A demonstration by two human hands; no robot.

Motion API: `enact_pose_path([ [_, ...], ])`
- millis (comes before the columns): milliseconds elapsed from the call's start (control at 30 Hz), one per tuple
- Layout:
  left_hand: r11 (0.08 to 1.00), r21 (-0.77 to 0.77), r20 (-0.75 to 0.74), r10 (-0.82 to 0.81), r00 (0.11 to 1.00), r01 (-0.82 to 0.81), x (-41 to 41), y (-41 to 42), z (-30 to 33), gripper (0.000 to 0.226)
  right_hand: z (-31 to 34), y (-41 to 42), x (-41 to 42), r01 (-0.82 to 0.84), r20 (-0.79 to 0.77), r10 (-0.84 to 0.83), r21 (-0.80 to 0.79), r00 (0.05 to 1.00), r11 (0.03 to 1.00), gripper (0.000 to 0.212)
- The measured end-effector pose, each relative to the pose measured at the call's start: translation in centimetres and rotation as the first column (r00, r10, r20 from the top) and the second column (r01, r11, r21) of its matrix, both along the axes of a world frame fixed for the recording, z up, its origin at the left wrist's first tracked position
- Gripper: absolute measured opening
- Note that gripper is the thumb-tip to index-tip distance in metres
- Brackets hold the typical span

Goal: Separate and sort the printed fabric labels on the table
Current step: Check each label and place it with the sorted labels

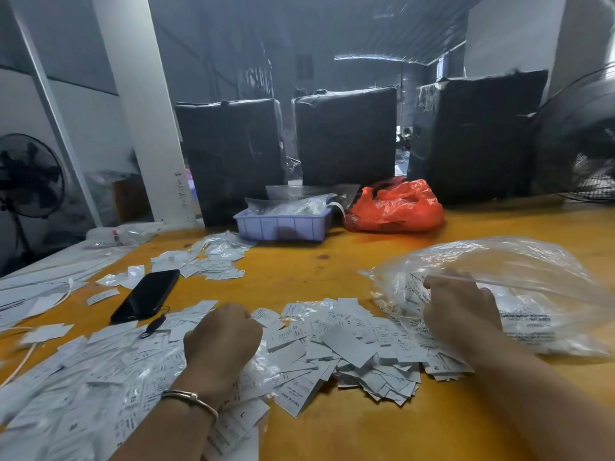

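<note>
A wide heap of white printed fabric labels (352, 351) covers the near part of the yellow table (332, 264). My left hand (223, 337) lies knuckles-up on the heap, fingers curled under and pinching a label (266, 316) at its fingertips. My right hand (462, 311) reaches into the mouth of a clear plastic bag (519, 277) at the right, fingers curled on the labels inside; the fingertips are hidden. A smaller pile of labels (213, 257) lies farther back on the left.
A black phone (146, 296) lies left of centre with a cord beside it. A lilac plastic tray (283, 224) with clear bags and an orange plastic bag (396, 207) stand at the back. Three black-wrapped bundles (346, 138) wall off the far edge. Fans stand at both sides.
</note>
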State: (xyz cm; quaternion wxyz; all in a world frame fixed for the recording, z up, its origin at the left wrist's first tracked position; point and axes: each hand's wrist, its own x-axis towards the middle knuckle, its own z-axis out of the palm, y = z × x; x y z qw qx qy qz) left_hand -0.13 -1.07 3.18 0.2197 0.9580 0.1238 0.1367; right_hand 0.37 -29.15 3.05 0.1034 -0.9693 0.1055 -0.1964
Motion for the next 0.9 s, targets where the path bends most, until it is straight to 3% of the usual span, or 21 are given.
enact_pose_path([
  [133, 0.997, 0.07, -0.002, -0.016, 1.0, 0.016, -0.1, -0.6, -0.1, 0.021, 0.0, -1.0, 0.1, 0.081, 0.121, -0.091, 0.086, 0.988, 0.993, 0.031],
  [267, 0.988, 0.122, 0.091, -0.11, 0.99, 0.099, 0.0, -1.4, -0.5, 0.022, -0.3, -1.8, 0.4, 0.125, -0.104, -0.131, -0.06, 0.986, 0.99, 0.01],
  [467, 0.916, -0.184, 0.163, -0.328, 0.93, 0.355, -0.4, -2.6, -1.1, 0.023, -0.9, -2.9, 1.3, 0.132, -0.017, -0.135, -0.104, 0.991, 0.986, 0.015],
  [533, 0.906, -0.164, 0.193, -0.358, 0.913, 0.39, -0.5, -2.7, -1.1, 0.023, -1.1, -3.1, 1.5, 0.13, 0.022, -0.129, -0.064, 0.991, 0.989, 0.015],
  [633, 0.895, -0.158, 0.216, -0.381, 0.899, 0.417, -0.5, -2.6, -1.2, 0.021, -0.9, -2.8, 1.6, 0.121, 0.151, -0.142, 0.138, 0.978, 0.983, 0.019],
  [733, 0.893, -0.158, 0.224, -0.383, 0.896, 0.421, -0.5, -2.7, -1.2, 0.021, -0.7, -2.1, 1.4, 0.078, 0.251, -0.081, 0.023, 0.965, 0.997, 0.021],
  [833, 0.888, -0.153, 0.266, -0.385, 0.884, 0.433, -0.6, -2.8, -1.2, 0.02, -0.5, -0.7, 0.6, -0.055, 0.255, -0.006, 0.228, 0.967, 0.972, 0.03],
  [900, 0.861, -0.187, 0.301, -0.409, 0.862, 0.473, -0.6, -2.9, -1.1, 0.017, -0.4, 0.6, 0.1, -0.212, 0.212, 0.138, 0.383, 0.967, 0.899, 0.028],
])
